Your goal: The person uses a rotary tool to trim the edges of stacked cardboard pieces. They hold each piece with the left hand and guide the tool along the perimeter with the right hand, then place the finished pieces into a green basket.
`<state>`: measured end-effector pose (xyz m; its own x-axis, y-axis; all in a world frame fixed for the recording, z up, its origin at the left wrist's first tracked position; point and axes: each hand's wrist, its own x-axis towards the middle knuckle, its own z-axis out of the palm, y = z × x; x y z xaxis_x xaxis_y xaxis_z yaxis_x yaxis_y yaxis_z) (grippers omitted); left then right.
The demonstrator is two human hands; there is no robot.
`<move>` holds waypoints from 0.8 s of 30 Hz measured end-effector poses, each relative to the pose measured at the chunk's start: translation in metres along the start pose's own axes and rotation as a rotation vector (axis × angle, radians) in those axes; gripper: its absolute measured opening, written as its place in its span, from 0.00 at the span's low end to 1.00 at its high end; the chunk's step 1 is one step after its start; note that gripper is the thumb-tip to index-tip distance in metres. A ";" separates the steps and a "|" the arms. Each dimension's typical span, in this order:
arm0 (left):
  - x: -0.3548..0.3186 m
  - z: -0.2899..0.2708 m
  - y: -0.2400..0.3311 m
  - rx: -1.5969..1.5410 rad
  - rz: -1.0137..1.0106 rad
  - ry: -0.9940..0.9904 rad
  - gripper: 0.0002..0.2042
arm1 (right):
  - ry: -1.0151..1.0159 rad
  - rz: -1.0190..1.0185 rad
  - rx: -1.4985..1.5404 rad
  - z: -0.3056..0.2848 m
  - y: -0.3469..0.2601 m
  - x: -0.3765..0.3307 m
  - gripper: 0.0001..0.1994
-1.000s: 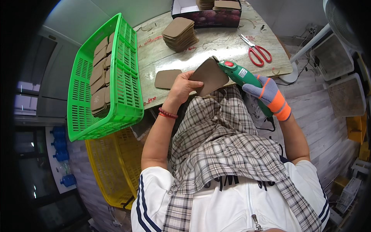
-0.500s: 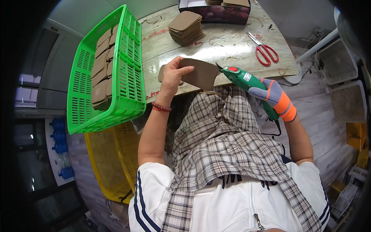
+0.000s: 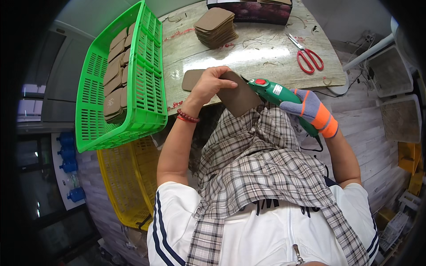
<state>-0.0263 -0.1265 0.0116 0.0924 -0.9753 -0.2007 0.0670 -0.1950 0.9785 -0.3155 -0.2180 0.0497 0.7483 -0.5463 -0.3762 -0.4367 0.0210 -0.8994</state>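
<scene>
My left hand [image 3: 211, 85] pinches a flat brown panel with rounded corners [image 3: 242, 97], tilted over the table's near edge. In my right hand [image 3: 313, 111], gloved in grey and orange, is a green electric cutter [image 3: 277, 94] with a red button. Its dark tip meets or nearly meets the panel's upper right edge; exact contact is hard to tell. Another brown panel [image 3: 191, 80] lies on the table just left of my left hand. Beyond the hands stands a stack of similar brown panels [image 3: 215, 27].
Red-handled scissors [image 3: 309, 57] lie on the table [image 3: 262, 53] at right, among thread scraps. A dark printed box [image 3: 264, 13] is at the back. Left stands a green basket [image 3: 146, 88] holding brown panels [image 3: 116, 75], above a yellow crate [image 3: 117, 186]. The cutter's cord hangs at right.
My left hand has moved right and turned the panel so that it slopes down to the right. The cutter has shifted slightly left, its tip now higher along the panel's edge.
</scene>
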 end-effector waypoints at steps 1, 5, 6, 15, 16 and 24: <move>0.001 0.001 0.000 0.024 -0.015 -0.016 0.07 | -0.004 -0.005 -0.017 0.000 0.000 0.002 0.16; 0.001 0.004 -0.002 0.051 -0.106 -0.100 0.12 | -0.011 -0.048 0.016 0.006 -0.003 0.013 0.17; 0.000 0.006 -0.009 0.059 -0.106 -0.094 0.13 | -0.012 -0.064 0.049 0.012 -0.004 0.015 0.18; -0.018 -0.097 -0.057 -0.067 0.091 0.617 0.15 | 0.080 -0.015 0.117 0.007 0.015 0.027 0.15; -0.015 -0.109 -0.064 -0.058 0.079 0.677 0.16 | 0.094 -0.024 0.107 0.006 0.016 0.027 0.15; 0.104 -0.101 0.022 1.286 0.494 1.038 0.26 | 0.187 -0.041 0.092 0.004 0.027 0.036 0.17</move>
<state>0.0851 -0.2215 0.0074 0.4450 -0.5955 0.6688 -0.8899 -0.3776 0.2559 -0.2983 -0.2337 0.0105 0.6554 -0.6938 -0.2983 -0.3536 0.0670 -0.9330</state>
